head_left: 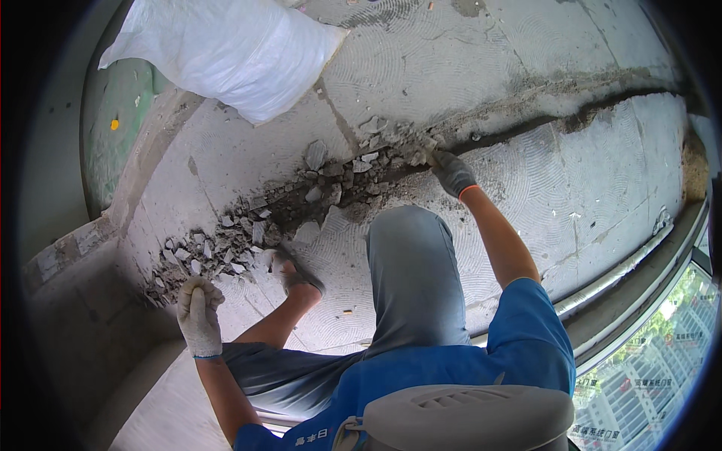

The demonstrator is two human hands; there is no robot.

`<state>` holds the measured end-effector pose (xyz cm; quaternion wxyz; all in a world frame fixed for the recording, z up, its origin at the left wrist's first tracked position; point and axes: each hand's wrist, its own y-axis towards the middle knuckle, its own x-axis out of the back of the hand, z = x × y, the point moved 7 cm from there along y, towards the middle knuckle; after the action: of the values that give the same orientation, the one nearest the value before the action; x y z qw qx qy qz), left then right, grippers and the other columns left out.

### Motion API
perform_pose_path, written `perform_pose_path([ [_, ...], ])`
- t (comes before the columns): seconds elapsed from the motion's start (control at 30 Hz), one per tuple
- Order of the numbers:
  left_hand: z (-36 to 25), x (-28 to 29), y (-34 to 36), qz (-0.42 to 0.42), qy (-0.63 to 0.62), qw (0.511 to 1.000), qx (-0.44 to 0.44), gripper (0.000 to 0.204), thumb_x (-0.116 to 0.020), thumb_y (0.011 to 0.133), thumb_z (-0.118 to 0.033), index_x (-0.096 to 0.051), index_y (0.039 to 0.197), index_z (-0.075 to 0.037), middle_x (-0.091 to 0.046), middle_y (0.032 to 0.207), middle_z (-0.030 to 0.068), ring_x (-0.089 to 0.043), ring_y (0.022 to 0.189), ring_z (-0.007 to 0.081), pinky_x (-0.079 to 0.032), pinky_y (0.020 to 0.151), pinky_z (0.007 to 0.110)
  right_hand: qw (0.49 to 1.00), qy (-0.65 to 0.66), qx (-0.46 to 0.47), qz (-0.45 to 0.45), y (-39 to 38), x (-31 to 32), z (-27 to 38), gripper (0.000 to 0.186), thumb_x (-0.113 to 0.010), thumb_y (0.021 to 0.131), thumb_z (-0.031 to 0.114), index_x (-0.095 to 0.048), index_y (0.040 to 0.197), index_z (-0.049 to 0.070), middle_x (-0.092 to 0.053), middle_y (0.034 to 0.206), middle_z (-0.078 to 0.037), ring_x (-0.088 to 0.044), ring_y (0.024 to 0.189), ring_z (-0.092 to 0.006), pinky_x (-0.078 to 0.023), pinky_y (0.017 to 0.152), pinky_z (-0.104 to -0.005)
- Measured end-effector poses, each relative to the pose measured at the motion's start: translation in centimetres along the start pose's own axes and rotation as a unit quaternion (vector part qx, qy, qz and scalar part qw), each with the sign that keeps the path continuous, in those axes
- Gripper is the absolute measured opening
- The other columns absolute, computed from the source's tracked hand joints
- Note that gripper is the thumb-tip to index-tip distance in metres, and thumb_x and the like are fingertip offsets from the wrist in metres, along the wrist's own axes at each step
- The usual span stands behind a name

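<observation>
In the head view, my right hand [453, 173], in a dark grey glove with an orange cuff, is closed on a pale tool [430, 150], blurred and partly hidden, at a long narrow channel [556, 128] in the grey floor. Broken grey chunks and dusty debris [335, 192] lie along the channel, spreading toward the lower left. My left hand [198, 316], in a white glove, is raised in a closed grip near that debris; whatever it may hold is hidden.
A white woven sack [226, 52] lies at the upper left beside a green wall patch [113, 158]. A low ledge [147, 154] runs along the left. My sandaled foot [297, 278] stands by the rubble. A pale pipe [613, 274] and a window [654, 361] are at the right.
</observation>
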<state>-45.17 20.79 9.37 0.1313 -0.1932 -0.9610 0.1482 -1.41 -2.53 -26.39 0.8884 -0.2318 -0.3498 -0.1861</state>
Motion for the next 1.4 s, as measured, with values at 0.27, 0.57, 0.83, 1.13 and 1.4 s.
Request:
perform_pose_path([
  [0.27,-1.2,4.1,-0.6,-0.044,-0.024,0.999,-0.011,0.02,-0.052,0.092,-0.016,-0.056,0.108,-0.005,-0.058,0.09,0.0044,-0.056,0.079,0.0146,-0.047,0.071,0.029,0.976,-0.009,-0.187,-0.11,1.4,6.2,-1.9,0.051,-0.05,0.087,0.046,-0.057,0.116,0.004,-0.058,0.112,-0.022,-0.055,0.106,-0.0362,-0.044,0.089,-0.0411],
  [0.57,-2.3,2.9,0.3,-0.011,-0.019,0.999,-0.044,0.021,-0.051,0.093,-0.017,-0.055,0.107,-0.003,-0.055,0.088,0.0051,-0.053,0.078,0.0147,-0.044,0.07,0.029,0.992,-0.027,-0.071,-0.105,11.0,3.6,-0.2,0.047,-0.056,0.086,0.038,-0.055,0.12,0.005,-0.057,0.116,-0.021,-0.056,0.107,-0.0347,-0.044,0.091,-0.0396],
  [0.83,-3.1,3.2,0.7,-0.016,-0.044,0.997,-0.063,0.018,-0.051,0.093,-0.014,-0.056,0.103,-0.001,-0.055,0.088,0.0069,-0.053,0.074,0.0155,-0.045,0.066,0.029,0.981,-0.123,0.072,0.131,2.0,-6.9,10.2,0.04,-0.054,0.084,0.036,-0.051,0.116,0.013,-0.061,0.106,-0.016,-0.059,0.097,-0.034,-0.048,0.08,-0.0431],
  [1.13,-3.8,2.7,0.4,0.003,-0.041,0.997,-0.062,0.02,-0.05,0.093,-0.015,-0.056,0.104,0.0,-0.055,0.088,0.0078,-0.053,0.074,0.0163,-0.045,0.067,0.029,0.987,-0.045,-0.088,-0.127,0.4,1.7,4.5,0.033,-0.053,0.088,0.03,-0.053,0.111,0.006,-0.061,0.102,-0.021,-0.059,0.096,-0.0361,-0.047,0.078,-0.0447],
  [1.4,-3.7,1.1,-1.3,0.029,-0.013,0.997,-0.068,0.019,-0.049,0.093,-0.013,-0.056,0.103,0.001,-0.055,0.087,0.0092,-0.052,0.074,0.0162,-0.044,0.067,0.028,0.968,0.035,-0.19,-0.161,3.7,2.2,-8.2,0.034,-0.056,0.085,0.029,-0.055,0.111,0.007,-0.06,0.105,-0.022,-0.058,0.098,-0.0394,-0.046,0.082,-0.043],
])
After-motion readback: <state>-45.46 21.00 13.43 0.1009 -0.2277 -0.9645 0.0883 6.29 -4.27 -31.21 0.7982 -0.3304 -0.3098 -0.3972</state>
